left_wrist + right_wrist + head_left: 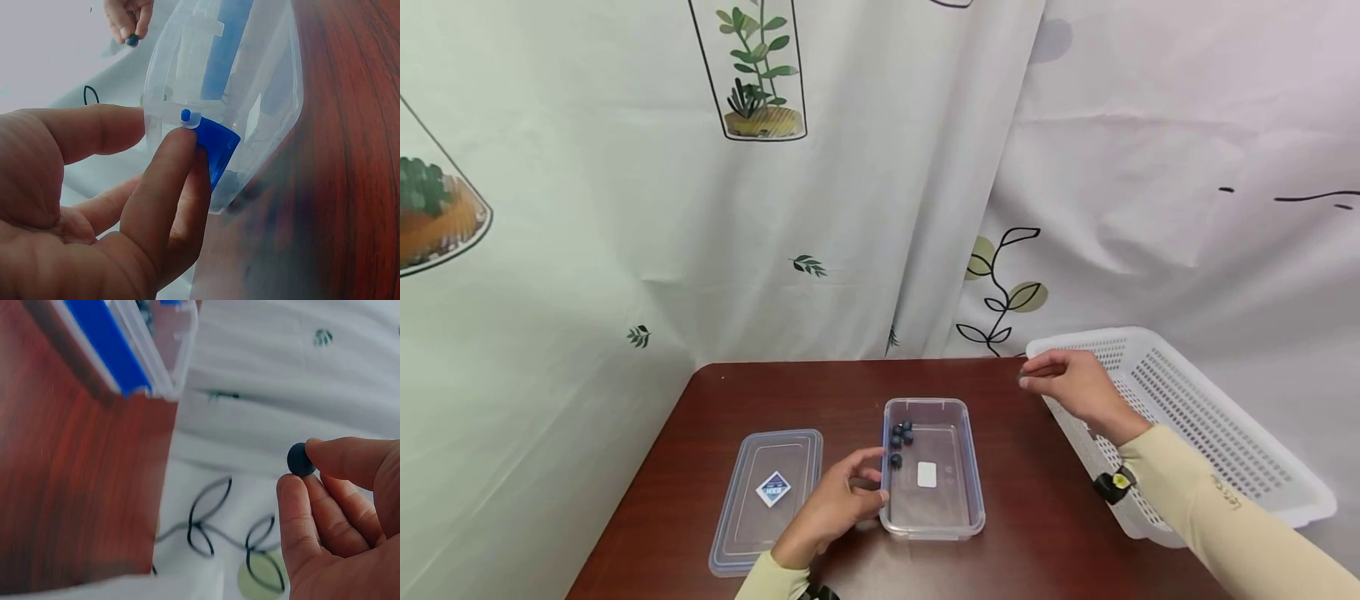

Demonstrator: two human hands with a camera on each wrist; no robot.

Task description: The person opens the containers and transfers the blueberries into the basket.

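My right hand [1075,387] pinches a blueberry [300,460] between thumb and fingertips, raised beside the near-left rim of the white basket [1225,433]. In the left wrist view the same blueberry [132,40] shows at the top. My left hand [842,500] touches the left side of a clear plastic container [947,500], with thumb and index finger spread apart. Up close, its fingertips lie against a blue clip [219,147] on the container's side. Several blueberries [897,442] sit along the container's left inner side. The basket's contents are mostly hidden by its wall and my right arm.
A clear lid [767,500] with a blue-and-white sticker lies on the dark red table [1015,500], left of the container. A white curtain [850,208] printed with plants hangs behind the table's back edge. The basket takes up the right side.
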